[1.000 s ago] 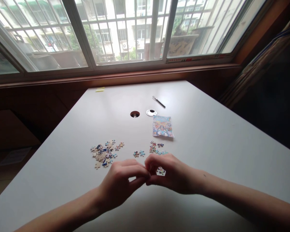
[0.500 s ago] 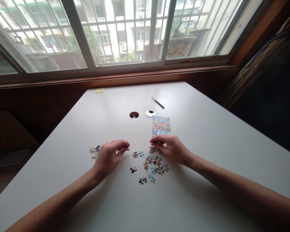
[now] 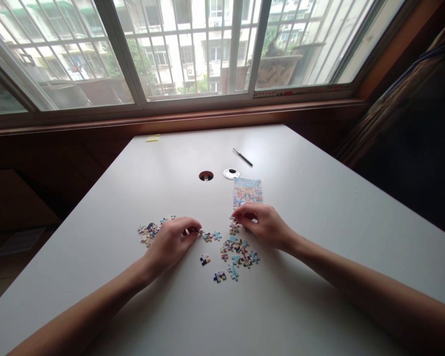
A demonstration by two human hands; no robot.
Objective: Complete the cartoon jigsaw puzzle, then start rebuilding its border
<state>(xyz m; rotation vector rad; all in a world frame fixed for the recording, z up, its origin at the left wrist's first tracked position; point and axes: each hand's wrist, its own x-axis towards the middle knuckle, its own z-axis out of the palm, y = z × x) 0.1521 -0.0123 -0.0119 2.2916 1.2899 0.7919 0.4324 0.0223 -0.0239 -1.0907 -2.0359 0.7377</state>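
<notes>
My left hand is closed in a pinch on a small puzzle piece, close beside two joined-looking pieces on the table. A pile of loose pieces lies behind my left hand and is partly hidden by it. My right hand pinches a piece at the near edge of the picture card, its fingertips over a small cluster. Below it, a larger group of pieces is spread out. Two single pieces, one dark and orange and one purple, lie nearer to me.
The white table has a round cable hole with its metal cover beside it. A pen lies farther back, and a yellow sticky note is at the far edge. A barred window stands behind.
My left hand has moved slightly right and down, bringing its piece up to the two pieces on the table. My right hand has shifted a little right and up, uncovering more of the cluster.
</notes>
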